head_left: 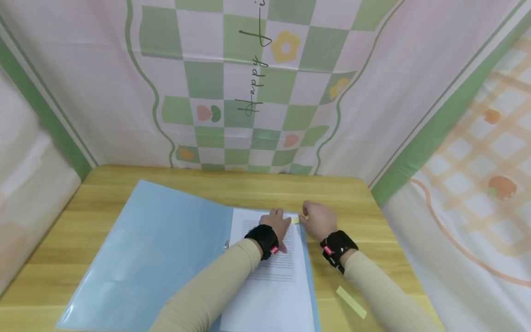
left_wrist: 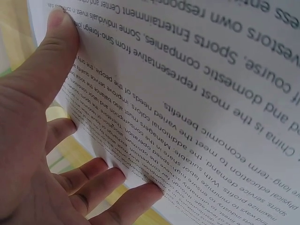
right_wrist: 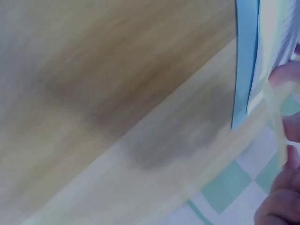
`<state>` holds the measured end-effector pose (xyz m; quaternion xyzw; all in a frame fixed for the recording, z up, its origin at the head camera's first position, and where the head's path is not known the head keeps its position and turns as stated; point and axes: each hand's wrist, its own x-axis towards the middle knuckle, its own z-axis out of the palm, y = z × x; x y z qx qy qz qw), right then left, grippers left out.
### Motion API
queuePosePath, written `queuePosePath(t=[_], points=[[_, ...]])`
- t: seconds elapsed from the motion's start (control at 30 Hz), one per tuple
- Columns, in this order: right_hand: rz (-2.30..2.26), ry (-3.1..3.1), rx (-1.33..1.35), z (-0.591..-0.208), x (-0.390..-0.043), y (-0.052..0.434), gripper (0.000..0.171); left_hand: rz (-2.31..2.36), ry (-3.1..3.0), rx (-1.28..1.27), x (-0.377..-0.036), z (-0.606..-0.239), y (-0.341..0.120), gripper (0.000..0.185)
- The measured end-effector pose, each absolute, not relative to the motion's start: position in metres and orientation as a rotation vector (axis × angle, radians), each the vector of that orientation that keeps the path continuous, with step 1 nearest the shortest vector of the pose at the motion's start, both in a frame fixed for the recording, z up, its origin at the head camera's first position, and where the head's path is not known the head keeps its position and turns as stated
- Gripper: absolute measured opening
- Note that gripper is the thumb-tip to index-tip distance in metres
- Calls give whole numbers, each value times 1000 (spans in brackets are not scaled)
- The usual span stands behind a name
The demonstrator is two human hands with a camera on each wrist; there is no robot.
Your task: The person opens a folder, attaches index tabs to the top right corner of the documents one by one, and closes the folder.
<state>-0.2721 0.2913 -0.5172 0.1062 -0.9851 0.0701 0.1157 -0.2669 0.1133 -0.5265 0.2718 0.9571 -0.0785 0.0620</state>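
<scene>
A printed sheet (head_left: 265,304) lies on the right side of an open blue folder (head_left: 166,249). On the sheet's upper part rests my left hand (head_left: 274,226), fingers spread and fairly straight; the left wrist view shows its thumb and fingertips (left_wrist: 149,191) against the text. My right hand (head_left: 321,222) is at the top right corner of the sheet, fingers curled. It pinches the end of a pale yellow sticky strip (right_wrist: 275,117), which runs from the page edge to those fingers. Part of the right hand is cut off in its wrist view.
Another yellow strip (head_left: 351,302) lies on the wooden table (head_left: 340,189), beside the right forearm. A metal ring clip (head_left: 226,246) sits at the folder's spine. Patterned cloth (head_left: 244,83) hangs behind the table and at both sides.
</scene>
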Motion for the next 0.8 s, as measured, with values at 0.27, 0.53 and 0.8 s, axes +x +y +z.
queuePosePath(t=[0.27, 0.53, 0.8], points=[[187, -2958, 271, -527, -275, 284, 27, -234, 2901, 811, -270, -538, 115, 111], [268, -3061, 232, -530, -272, 284, 26, -255, 2882, 813, -266, -527, 114, 110], [322, -3115, 225, -533, -270, 282, 27, -268, 2854, 825, -259, -512, 108, 107]])
